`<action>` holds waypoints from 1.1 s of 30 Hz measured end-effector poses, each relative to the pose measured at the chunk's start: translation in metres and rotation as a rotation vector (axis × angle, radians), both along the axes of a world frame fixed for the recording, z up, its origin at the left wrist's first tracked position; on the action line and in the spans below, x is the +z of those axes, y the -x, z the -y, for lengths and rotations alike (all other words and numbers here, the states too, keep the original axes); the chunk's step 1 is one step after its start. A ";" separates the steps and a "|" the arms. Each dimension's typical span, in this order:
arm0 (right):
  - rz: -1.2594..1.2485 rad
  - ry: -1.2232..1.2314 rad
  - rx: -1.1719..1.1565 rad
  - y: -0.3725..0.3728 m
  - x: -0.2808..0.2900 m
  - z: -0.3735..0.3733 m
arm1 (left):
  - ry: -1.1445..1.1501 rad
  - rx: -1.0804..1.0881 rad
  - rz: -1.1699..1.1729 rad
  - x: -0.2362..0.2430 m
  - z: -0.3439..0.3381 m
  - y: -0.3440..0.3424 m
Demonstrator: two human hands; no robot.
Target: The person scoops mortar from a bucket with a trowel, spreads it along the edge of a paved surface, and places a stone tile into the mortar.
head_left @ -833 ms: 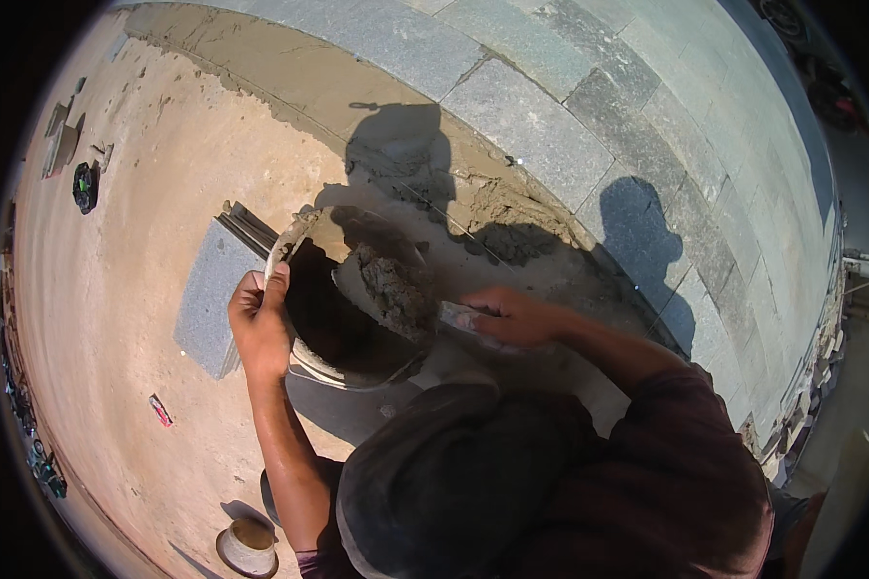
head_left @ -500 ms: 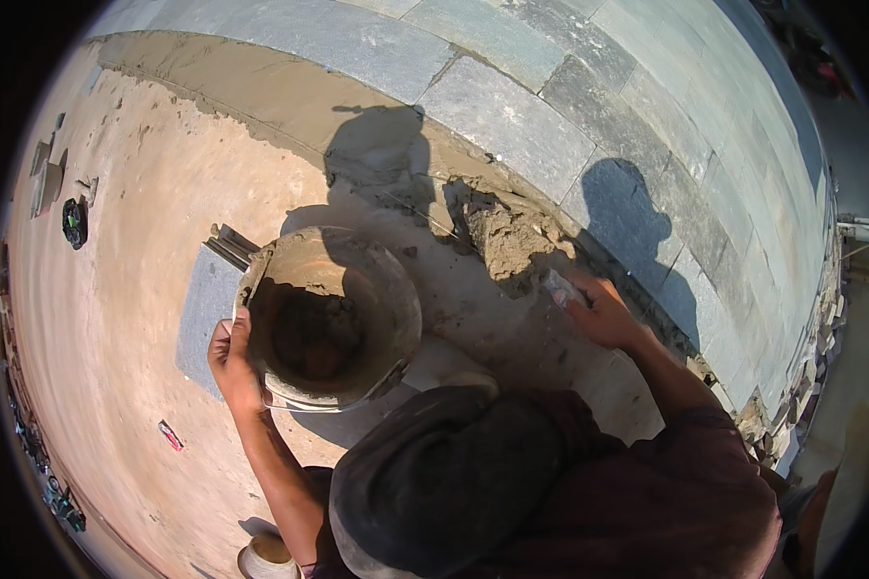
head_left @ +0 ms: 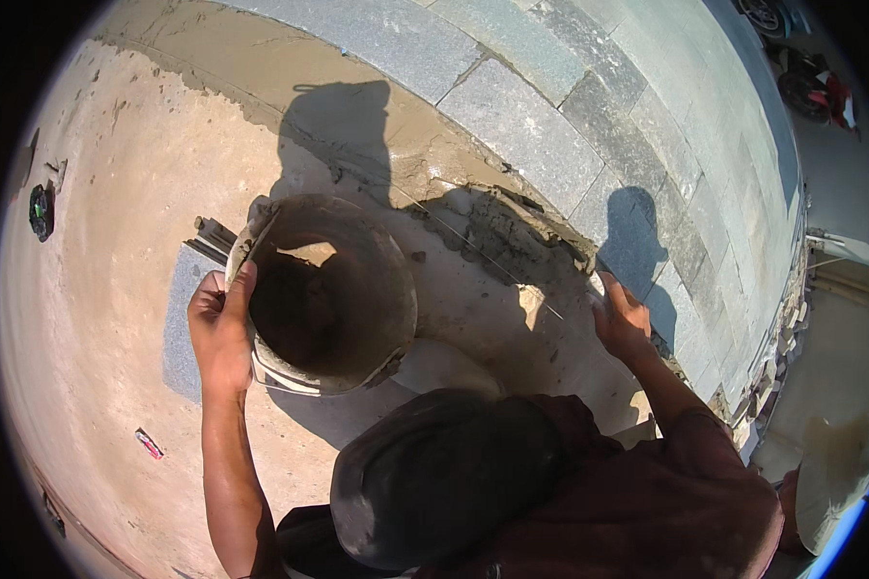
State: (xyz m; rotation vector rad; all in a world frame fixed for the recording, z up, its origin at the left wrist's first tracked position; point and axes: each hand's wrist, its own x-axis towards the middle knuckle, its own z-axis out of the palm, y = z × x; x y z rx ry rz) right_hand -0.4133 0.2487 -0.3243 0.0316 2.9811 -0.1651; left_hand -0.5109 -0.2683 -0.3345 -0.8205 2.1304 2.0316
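Note:
My left hand (head_left: 220, 328) grips the near-left rim of a mortar-stained bucket (head_left: 388, 275), thumb over the edge. The bucket tilts, and dark wet mortar (head_left: 294, 304) lies in its shaded bottom. My right hand (head_left: 623, 320) is closed around the pale handle of what looks like a trowel (head_left: 597, 278); its blade is hard to make out against the mortar. Just beyond that hand a rough heap of wet mortar (head_left: 512, 227) lies along the edge of the laid grey stone slabs (head_left: 526, 121). A thin string (head_left: 444, 227) crosses beside the heap.
A loose grey slab (head_left: 182, 333) lies partly under the bucket's left side, next to dark metal bars (head_left: 214, 234). A smoothed mortar strip (head_left: 232, 58) runs along the paving. A small red-and-white wrapper (head_left: 149, 444) lies at left; a motorcycle (head_left: 819, 94) stands far right.
The mortar lump by my right hand now lies spread along the slab edge. My right hand has shifted slightly right and down. My left hand still holds the bucket.

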 end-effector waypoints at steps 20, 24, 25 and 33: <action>0.209 0.075 -0.146 0.020 0.000 0.056 | -0.119 0.009 -0.192 -0.015 -0.002 0.007; 0.357 -0.053 -0.050 0.036 -0.020 0.045 | -0.075 0.050 -0.159 -0.005 -0.016 0.006; 0.380 -0.058 -0.049 0.033 -0.021 0.038 | -0.072 0.086 -0.121 0.001 -0.025 0.004; 0.500 -0.054 -0.111 -0.008 0.001 -0.008 | -0.136 0.011 -0.212 -0.021 0.007 0.008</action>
